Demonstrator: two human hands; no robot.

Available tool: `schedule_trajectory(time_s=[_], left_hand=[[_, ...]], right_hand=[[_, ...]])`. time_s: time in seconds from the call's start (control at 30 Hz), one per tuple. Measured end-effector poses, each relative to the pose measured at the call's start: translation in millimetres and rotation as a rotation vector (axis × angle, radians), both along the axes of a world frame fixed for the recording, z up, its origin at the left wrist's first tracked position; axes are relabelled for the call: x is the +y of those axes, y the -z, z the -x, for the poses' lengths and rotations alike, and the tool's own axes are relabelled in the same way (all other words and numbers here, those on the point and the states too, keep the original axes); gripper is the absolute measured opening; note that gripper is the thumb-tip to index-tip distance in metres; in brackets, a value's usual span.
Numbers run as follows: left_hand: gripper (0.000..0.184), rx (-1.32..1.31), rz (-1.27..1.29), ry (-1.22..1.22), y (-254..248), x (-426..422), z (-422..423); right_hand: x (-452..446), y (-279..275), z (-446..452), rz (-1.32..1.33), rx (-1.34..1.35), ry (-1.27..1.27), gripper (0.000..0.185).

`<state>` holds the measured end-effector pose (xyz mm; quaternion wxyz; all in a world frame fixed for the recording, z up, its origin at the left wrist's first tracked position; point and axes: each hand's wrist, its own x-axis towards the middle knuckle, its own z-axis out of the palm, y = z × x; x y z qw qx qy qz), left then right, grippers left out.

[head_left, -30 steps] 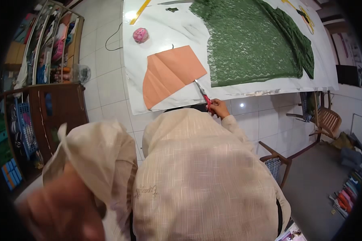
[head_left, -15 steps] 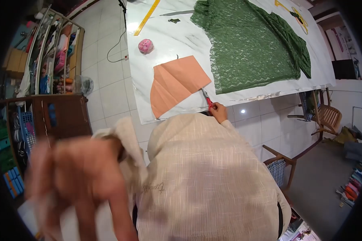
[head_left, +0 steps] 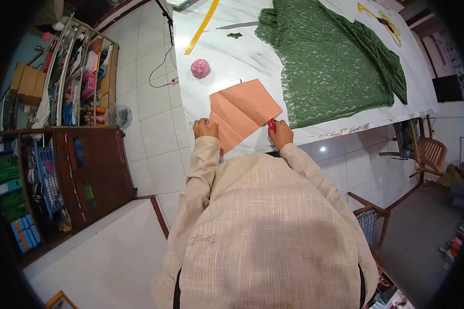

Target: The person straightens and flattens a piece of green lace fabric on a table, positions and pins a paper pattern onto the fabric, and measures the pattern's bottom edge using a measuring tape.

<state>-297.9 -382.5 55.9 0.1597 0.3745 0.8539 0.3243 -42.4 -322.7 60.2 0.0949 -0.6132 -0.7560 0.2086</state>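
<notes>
Lying between left hand (head_left: 206, 129) and right hand (head_left: 282, 135): orange sheet (head_left: 246, 107); left at edge, pinch unclear; right clasping red-handled scissors (head_left: 271, 124).

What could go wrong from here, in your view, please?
The red-handled scissors in the right hand are near the green lace, so a stray snip might nick it. The orange sheet is creased, with the left hand at its left edge, so its right corner could shift or lift.

pink ball (head_left: 200, 68) and green lace (head_left: 335, 62) flank free tabletop (head_left: 245, 62) beyond the orange piece (head_left: 247, 109).
</notes>
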Motion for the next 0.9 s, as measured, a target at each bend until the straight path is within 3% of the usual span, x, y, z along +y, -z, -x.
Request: schedule_trajectory(time_s=[0.23, 0.57, 0.9], left_hand=[[0.042, 0.158, 0.131, 0.062, 5.4, -3.9, -4.7], [0.039, 0.048, 0.263, 0.104, 0.6, 1.8, 1.1], [0.036, 0.126, 0.234, 0.063, -2.6, 2.9, -7.2]], right_hand=[[4.5, 9.0, 18.3, -0.051, -0.023, -0.059, 0.026], [3.2, 13.5, 14.1, -0.037, 0.049, -0.079, 0.034], [2.1, 7.0, 13.2, -0.033, 0.056, -0.094, 0.035]])
